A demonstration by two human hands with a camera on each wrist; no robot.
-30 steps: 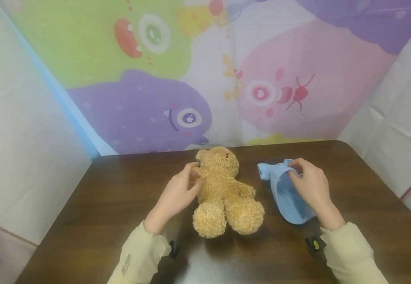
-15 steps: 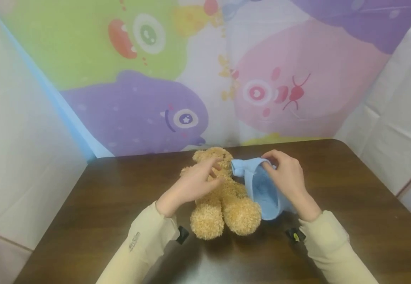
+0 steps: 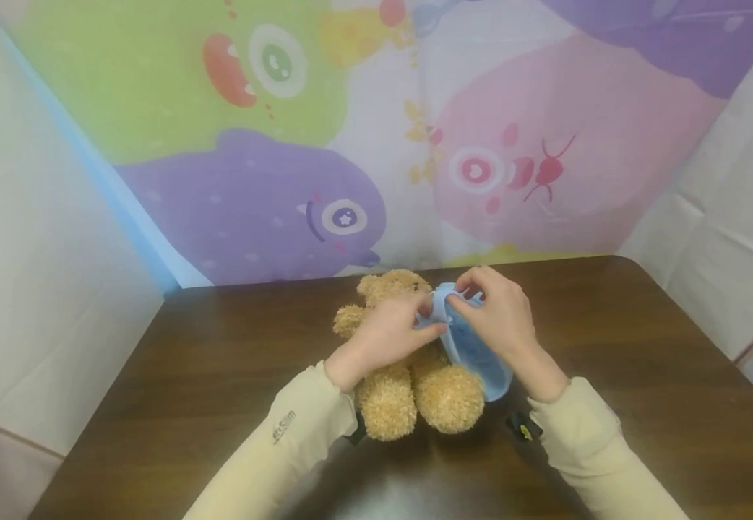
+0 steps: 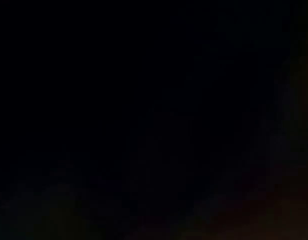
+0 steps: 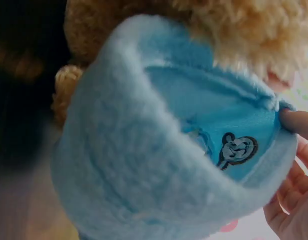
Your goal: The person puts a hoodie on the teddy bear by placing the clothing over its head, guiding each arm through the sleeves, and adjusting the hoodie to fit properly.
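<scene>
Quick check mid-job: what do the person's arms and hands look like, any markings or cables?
The left sleeve and right sleeve are long and cream, bunched near the wrists. Dark lettering on the left one seems to end in "Slim". Small black pieces show by both cuffs; the right black piece has a yellow-green mark. Both hands are ungloved; I see no cables.

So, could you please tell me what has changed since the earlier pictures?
The right hand has carried the light-blue sleeved garment leftward, from apart to close beside the teddy bear. The left hand has moved rightward from the bear's side, across its chest, to the garment, and now appears to pinch it. The right hand's hold and the bear's place on the table stayed much as they were.
</scene>
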